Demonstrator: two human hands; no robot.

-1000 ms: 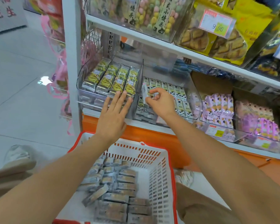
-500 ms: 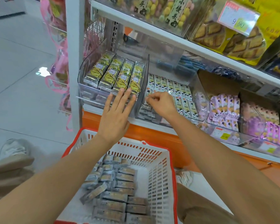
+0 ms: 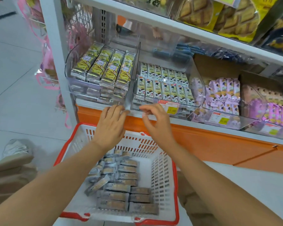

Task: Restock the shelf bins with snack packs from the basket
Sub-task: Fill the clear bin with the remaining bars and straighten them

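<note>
Has pulled both hands down and back since a moment ago. Had the right hand (image 3: 155,123) inside the middle bin (image 3: 198,88) then, pinching a small pack; now keeps it out in front of that bin, just left of the red price tag (image 3: 169,107). Holds nothing in it, with fingers loosely bent and the thumb near the first finger. Had the left hand (image 3: 111,124) up flat, fingers spread, on the left bin (image 3: 82,90); now holds it lower, at the foot of the clear divider (image 3: 134,70) between the two bins. Keeps those fingers bent too, with nothing inside. May be touching the bin's front edge with the fingertips, but hard to tell.

Can see long yellow-green packs (image 3: 104,69) lying in rows in the left bin, and small cream packs (image 3: 163,84) with a cartoon face in rows in the middle bin. Further right, purple packs (image 3: 222,92) in a third clear bin.

Reaches over a white basket (image 3: 163,176) with a red rim, set low before the orange shelf front (image 3: 203,139). Can see many grey snack packs (image 3: 121,190) lying flat inside it. Off to the left, a pale shoe (image 3: 15,148) on the floor (image 3: 15,79).
</note>
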